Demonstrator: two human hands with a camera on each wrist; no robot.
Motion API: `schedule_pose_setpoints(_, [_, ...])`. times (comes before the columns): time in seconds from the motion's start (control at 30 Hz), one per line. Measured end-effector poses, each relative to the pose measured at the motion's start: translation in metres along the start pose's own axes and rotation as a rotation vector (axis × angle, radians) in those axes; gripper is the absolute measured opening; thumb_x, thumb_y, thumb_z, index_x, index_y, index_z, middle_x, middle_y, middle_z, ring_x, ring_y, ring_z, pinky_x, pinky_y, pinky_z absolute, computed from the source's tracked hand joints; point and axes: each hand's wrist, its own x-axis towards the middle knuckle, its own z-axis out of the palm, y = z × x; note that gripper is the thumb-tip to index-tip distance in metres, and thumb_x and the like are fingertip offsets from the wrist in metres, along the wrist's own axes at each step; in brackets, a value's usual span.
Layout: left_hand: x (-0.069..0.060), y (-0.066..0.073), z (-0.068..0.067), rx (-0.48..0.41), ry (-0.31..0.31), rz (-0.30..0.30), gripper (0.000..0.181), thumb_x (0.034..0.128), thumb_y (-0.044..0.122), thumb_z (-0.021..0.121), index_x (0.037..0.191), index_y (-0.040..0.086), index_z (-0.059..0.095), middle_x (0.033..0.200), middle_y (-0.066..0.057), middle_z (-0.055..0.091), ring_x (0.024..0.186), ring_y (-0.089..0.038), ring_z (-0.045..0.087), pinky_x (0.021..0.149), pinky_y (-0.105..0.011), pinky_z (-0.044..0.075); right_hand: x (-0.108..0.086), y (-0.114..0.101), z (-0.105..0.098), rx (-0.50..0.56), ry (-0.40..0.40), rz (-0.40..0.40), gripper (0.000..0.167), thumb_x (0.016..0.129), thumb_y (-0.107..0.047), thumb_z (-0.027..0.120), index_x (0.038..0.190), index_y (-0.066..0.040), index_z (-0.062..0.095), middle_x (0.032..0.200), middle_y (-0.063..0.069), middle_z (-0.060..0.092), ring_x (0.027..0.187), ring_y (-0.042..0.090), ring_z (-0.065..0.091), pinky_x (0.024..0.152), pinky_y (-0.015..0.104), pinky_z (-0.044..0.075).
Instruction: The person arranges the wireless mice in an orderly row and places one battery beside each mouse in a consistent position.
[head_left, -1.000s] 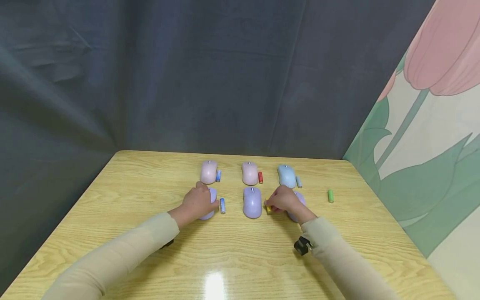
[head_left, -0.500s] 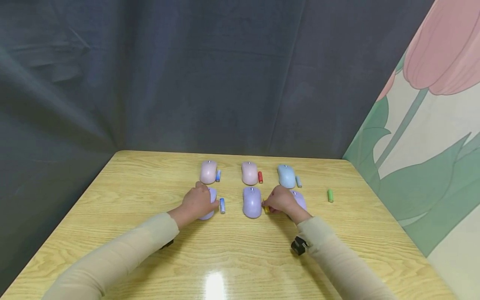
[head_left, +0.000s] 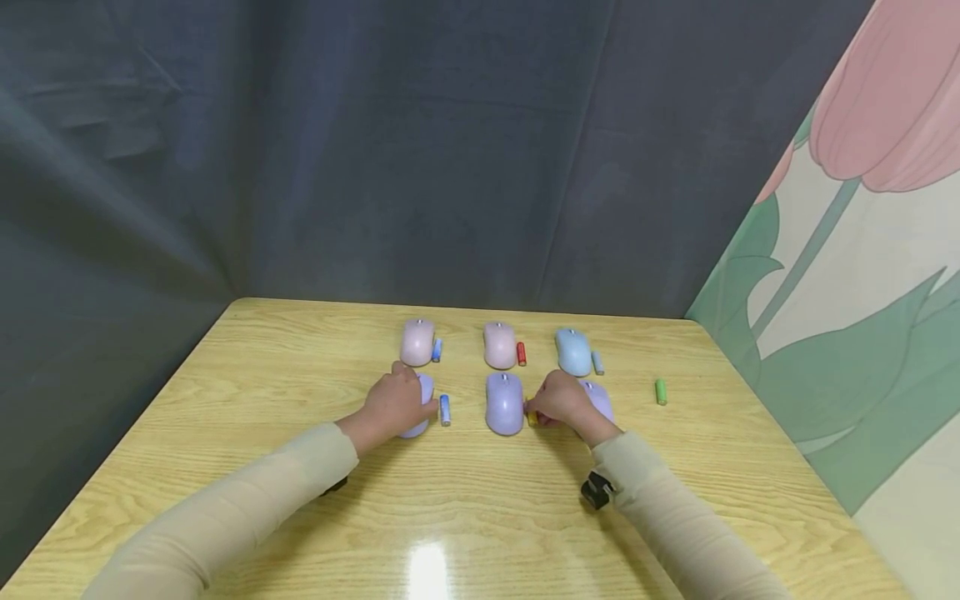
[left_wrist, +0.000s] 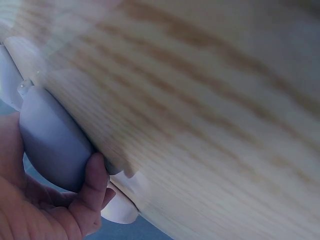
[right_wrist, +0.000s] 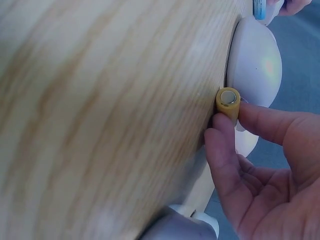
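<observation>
My left hand (head_left: 395, 402) grips the purple computer mouse (left_wrist: 55, 140) at the left of the front row, fingers along its sides. Just right of that thumb lies a blue-and-white battery (head_left: 445, 410). Between the thumb and fingers of my right hand (head_left: 564, 398) is a yellow battery (right_wrist: 228, 102), pinched at the tabletop close to the right side of the middle purple mouse (head_left: 505, 404). Another purple mouse (head_left: 597, 400) is partly hidden behind the right hand and wrist.
Along the back of the wooden table (head_left: 480, 508) are two pinkish mice (head_left: 417, 342) and a light blue mouse (head_left: 573, 352). Beside them lie a blue battery (head_left: 437, 350), a red battery (head_left: 521, 354) and a light blue battery (head_left: 597, 362). A green battery (head_left: 661, 392) lies alone at right.
My right hand has shifted slightly left with the yellow battery, bringing it nearer the middle purple mouse. The left hand stays on its mouse.
</observation>
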Motion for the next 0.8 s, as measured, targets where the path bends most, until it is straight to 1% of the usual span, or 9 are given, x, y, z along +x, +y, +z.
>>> schedule_pose_setpoints(0.27, [0.0, 0.0, 0.0, -0.022, 0.002, -0.008, 0.054, 0.0889, 0.04, 0.065, 0.081, -0.013, 0.058, 0.081, -0.017, 0.045, 0.052, -0.021, 0.054, 0.042, -0.03, 0.047, -0.001, 0.0, -0.001, 0.012, -0.011, 0.006, 0.02, 0.078, -0.009, 0.076, 0.065, 0.002, 0.066, 0.057, 0.008, 0.063, 0.049, 0.016, 0.061, 0.052, 0.029, 0.053])
schedule_pose_setpoints(0.53, [0.001, 0.001, -0.001, -0.018, -0.006, -0.017, 0.055, 0.0895, 0.042, 0.063, 0.08, -0.012, 0.058, 0.081, -0.016, 0.044, 0.052, -0.02, 0.054, 0.042, -0.03, 0.046, -0.003, -0.003, -0.003, 0.007, -0.027, 0.029, 0.021, 0.079, -0.011, 0.076, 0.066, 0.002, 0.067, 0.058, 0.008, 0.064, 0.051, 0.016, 0.061, 0.053, 0.029, 0.053])
schedule_pose_setpoints(0.7, [0.001, 0.001, -0.001, -0.03, -0.012, -0.027, 0.054, 0.0891, 0.042, 0.064, 0.082, -0.012, 0.058, 0.082, -0.017, 0.045, 0.054, -0.021, 0.054, 0.043, -0.031, 0.047, -0.007, -0.003, -0.005, 0.038, -0.04, 0.033, 0.019, 0.08, -0.011, 0.076, 0.071, 0.003, 0.067, 0.061, 0.009, 0.065, 0.054, 0.016, 0.063, 0.055, 0.03, 0.055])
schedule_pose_setpoints(0.8, [0.002, 0.001, -0.001, -0.036, -0.009, -0.029, 0.054, 0.0885, 0.041, 0.064, 0.083, -0.012, 0.058, 0.082, -0.017, 0.046, 0.055, -0.022, 0.055, 0.045, -0.032, 0.048, -0.012, -0.004, -0.009, 0.062, -0.053, 0.012, 0.018, 0.08, -0.009, 0.075, 0.074, 0.005, 0.067, 0.064, 0.01, 0.066, 0.056, 0.019, 0.065, 0.057, 0.032, 0.055])
